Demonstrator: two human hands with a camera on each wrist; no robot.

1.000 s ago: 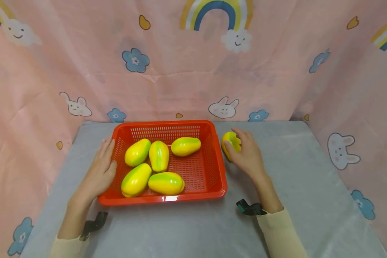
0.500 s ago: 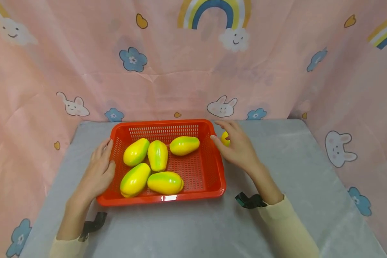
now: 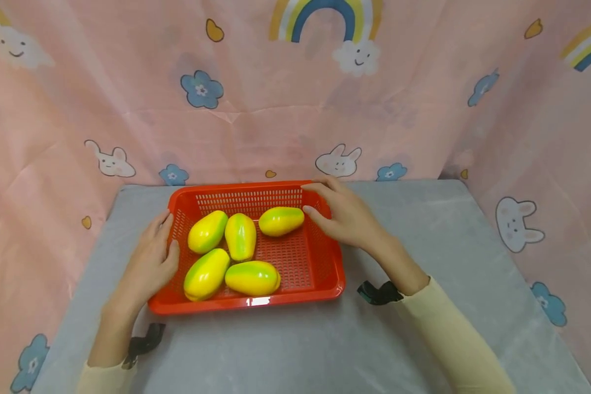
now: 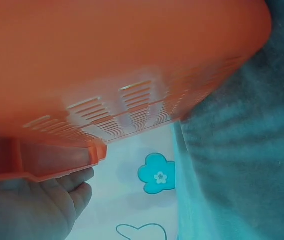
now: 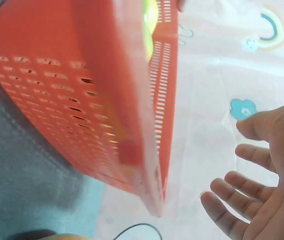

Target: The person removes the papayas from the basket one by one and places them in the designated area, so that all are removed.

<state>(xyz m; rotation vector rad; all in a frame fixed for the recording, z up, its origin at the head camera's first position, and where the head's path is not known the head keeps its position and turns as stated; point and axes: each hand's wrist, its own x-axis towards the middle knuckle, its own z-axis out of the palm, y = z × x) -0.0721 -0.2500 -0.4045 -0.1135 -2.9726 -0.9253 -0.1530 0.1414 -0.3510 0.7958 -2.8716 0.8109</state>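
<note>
Right grip [image 5: 282, 190], fingers [image 5: 234, 196] apart, beside the slotted red basket [image 5: 96, 65] with yellow-green fruit [image 5: 152, 17] inside.

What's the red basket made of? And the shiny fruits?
The red rectangular slotted basket seems smooth, shiny plastic: its rim gleams and its slots are even. The oval yellow-green fruits look glossy, with bright reflections: maybe plastic or painted foam.

Makeshift curtained tabletop recording nook; building type cannot be told. Red basket [image 3: 202, 307] sits on table [image 3: 256, 355] under plain grey cloth. Behind basket, pink fabric backdrop [image 3: 276, 131] hangs in soft folds; similar side panels [image 3: 522, 126] rise left and right of basket. Nursery-style print: rainbow [image 3: 302, 16] high behind basket, rabbit [image 3: 337, 164] and blue flower [image 3: 174, 175] beyond its far edge. Black wrist-worn devices [image 3: 380, 294] off basket's near corners suggest recording rig.
</note>
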